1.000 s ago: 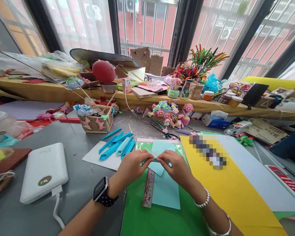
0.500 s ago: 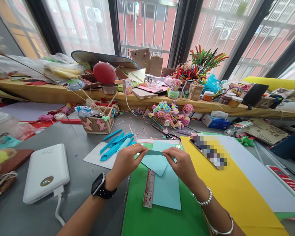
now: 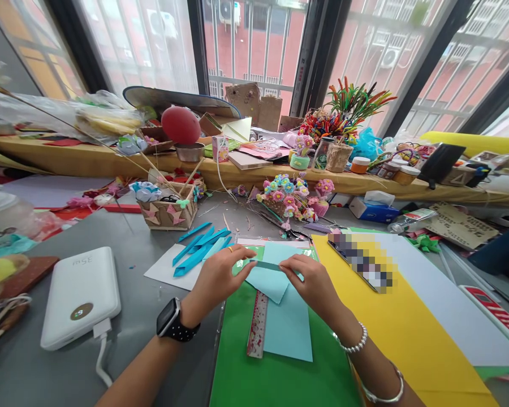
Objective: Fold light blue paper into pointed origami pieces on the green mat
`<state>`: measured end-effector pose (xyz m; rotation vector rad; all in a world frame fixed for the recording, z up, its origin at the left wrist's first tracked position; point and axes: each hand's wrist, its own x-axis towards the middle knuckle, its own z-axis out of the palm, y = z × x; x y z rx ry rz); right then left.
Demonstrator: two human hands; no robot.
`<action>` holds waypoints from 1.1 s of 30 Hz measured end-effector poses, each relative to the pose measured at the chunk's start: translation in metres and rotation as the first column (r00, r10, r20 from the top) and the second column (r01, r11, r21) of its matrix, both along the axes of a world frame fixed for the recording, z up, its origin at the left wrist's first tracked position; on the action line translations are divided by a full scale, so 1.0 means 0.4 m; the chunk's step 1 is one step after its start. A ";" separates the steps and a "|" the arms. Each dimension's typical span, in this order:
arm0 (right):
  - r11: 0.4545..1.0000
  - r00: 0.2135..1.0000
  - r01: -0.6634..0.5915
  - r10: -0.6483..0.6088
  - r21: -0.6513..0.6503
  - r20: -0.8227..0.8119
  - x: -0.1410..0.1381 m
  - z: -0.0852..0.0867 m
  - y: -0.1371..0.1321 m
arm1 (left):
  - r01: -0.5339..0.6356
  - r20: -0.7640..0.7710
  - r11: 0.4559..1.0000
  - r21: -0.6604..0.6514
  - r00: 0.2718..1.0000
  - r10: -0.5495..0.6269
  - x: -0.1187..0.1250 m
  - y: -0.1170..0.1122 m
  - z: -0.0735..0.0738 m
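My left hand (image 3: 220, 277) and my right hand (image 3: 307, 277) each pinch one end of a narrow light-blue paper strip (image 3: 268, 265), held level between them. Below it, a light-blue sheet (image 3: 288, 333) and a smaller light-blue piece with a pointed lower corner (image 3: 269, 284) rest on a green sheet (image 3: 237, 379). A patterned clear ruler (image 3: 258, 328) lies along the left side of the blue sheet. Left of my left hand, several folded blue paper strips (image 3: 199, 249) sit on a piece of white paper (image 3: 161, 270).
A white power bank (image 3: 82, 294) with a cable stands at left. Yellow paper (image 3: 390, 333) with a phone (image 3: 358, 265) on it lies at right. Behind are a cardboard box (image 3: 169, 216), pliers (image 3: 297, 233), craft flowers (image 3: 288, 195) and a cluttered ledge (image 3: 246, 176).
The strip between my fingers has gone from a slight upward bow to nearly straight. Both hands stay in almost the same place.
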<state>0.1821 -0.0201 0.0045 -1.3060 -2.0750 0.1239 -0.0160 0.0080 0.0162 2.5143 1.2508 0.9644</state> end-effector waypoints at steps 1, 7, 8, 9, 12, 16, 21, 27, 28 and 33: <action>1.000 1.000 -0.013 0.013 -0.002 0.011 -0.003 0.000 -0.001 | 0.018 -0.015 1.000 -0.001 1.000 -0.018 0.002 -0.001 -0.003; 0.997 0.997 -0.082 0.081 0.008 0.017 -0.016 0.000 -0.008 | 0.081 -0.145 0.996 0.040 0.987 -0.075 0.018 -0.012 -0.017; 0.996 0.996 -0.089 0.089 0.013 0.005 -0.018 0.000 -0.009 | 0.085 -0.147 0.995 0.052 0.986 -0.077 0.022 -0.016 -0.017; 0.995 0.995 -0.095 0.095 0.018 -0.006 -0.019 0.000 -0.011 | 0.089 -0.146 0.994 0.063 0.986 -0.079 0.025 -0.019 -0.017; 0.995 0.995 -0.095 0.095 0.030 -0.014 -0.021 -0.001 -0.012 | 0.095 -0.151 0.992 0.085 0.985 -0.081 0.030 -0.024 -0.015; 0.999 0.997 -0.051 0.051 0.016 -0.049 -0.011 0.000 -0.006 | 0.068 -0.159 0.992 0.110 0.986 -0.050 0.019 -0.016 -0.010; 0.999 0.991 0.042 -0.038 0.028 -0.126 0.011 -0.001 0.007 | 0.015 -0.150 0.994 0.106 0.989 0.001 0.001 -0.006 -0.003; 0.988 0.980 0.152 -0.145 0.039 -0.138 0.034 -0.004 0.018 | 0.009 -0.183 0.992 0.129 0.983 0.015 -0.001 -0.002 -0.007; 0.982 0.973 0.186 -0.177 0.047 -0.146 0.040 -0.003 0.020 | -0.008 -0.191 0.990 0.142 0.981 0.035 -0.003 0.000 -0.007; 0.975 0.962 0.206 -0.186 0.085 -0.201 0.047 0.008 0.017 | -0.027 -0.201 0.988 0.153 0.978 0.058 -0.012 0.004 -0.006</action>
